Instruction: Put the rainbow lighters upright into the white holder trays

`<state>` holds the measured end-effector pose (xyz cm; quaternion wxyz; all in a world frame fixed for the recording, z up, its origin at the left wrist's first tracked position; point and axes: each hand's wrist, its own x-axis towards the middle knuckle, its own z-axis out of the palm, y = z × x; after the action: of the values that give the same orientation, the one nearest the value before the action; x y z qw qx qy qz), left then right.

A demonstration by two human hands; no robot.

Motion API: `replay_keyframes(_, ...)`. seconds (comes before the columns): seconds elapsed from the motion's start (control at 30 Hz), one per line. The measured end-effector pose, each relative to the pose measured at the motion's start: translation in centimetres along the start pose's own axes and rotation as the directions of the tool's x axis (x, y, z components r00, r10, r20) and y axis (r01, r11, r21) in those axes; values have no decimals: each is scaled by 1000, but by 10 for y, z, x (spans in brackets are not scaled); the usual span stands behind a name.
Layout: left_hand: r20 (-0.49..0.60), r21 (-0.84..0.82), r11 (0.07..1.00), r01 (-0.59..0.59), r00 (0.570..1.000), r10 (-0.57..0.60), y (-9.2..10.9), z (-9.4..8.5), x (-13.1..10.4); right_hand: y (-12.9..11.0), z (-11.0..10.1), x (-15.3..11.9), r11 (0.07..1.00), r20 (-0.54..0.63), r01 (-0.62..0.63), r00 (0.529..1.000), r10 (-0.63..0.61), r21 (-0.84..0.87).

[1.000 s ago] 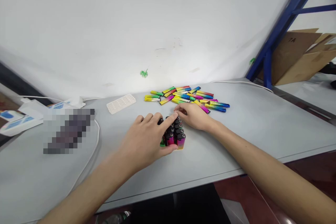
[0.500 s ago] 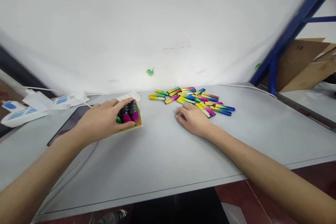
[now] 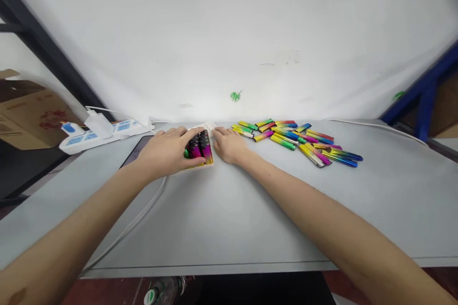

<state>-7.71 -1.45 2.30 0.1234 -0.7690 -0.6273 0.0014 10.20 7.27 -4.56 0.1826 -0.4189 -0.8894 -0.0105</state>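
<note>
Currently the left hand [image 3: 166, 151] is wrapped around the near-left side of a full tray of lighters [image 3: 199, 148], fingers curled over its far edge and thumb along the near side, grasping it where it rests on the grey surface [image 3: 229, 219]. Tray contents: lighters standing upright, packed touching in rows, black caps up; bodies showing at the near face are magenta, green and yellow-orange. Exact count cannot be read.

Right hand [image 3: 229, 145] lies just beside the tray on its right, palm down, fingers loosely extended toward the far edge, where they meet an empty white tray [image 3: 204, 127] with a dimpled top. Whether the fingertips grip that tray or merely touch it cannot be told; nothing is visibly enclosed in this hand.

Outward right: a loose pile of rainbow-coloured lighters [image 3: 296, 138] lying flat on the surface, overlapping, well apart from the right hand and not in any container.

Outward left: a dark flat phone [image 3: 138, 152] lies partly under the left wrist, with a white cable [image 3: 136, 224] running from it toward the near edge. Farther left, a white power strip [image 3: 103, 132] with blue markings sits at the back of the surface against the white wall [image 3: 229, 33]. A cardboard box [image 3: 25, 114] stands beyond the surface's left end.
</note>
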Motion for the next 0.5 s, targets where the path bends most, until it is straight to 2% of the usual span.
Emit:
replay_keyframes(0.07,1,-4,1000,3,1000,-3,-1,1,0,-2,1,-2,999,-32,-26,999,25,-27)
replay_keyframes(0.17,-6,-8,1000,3,1000,-3,-1,3,1,0,-3,-18,999,-64,-23,998,20,-47)
replay_keyframes(0.37,-20,-21,1000,-8,1000,7,-5,5,4,12,-24,-72,999,-73,36,997,-36,-11)
replay_keyframes(0.5,-33,-2,1000,7,999,-7,-14,6,15,25,-41,-106,1000,-71,16,997,-14,23)
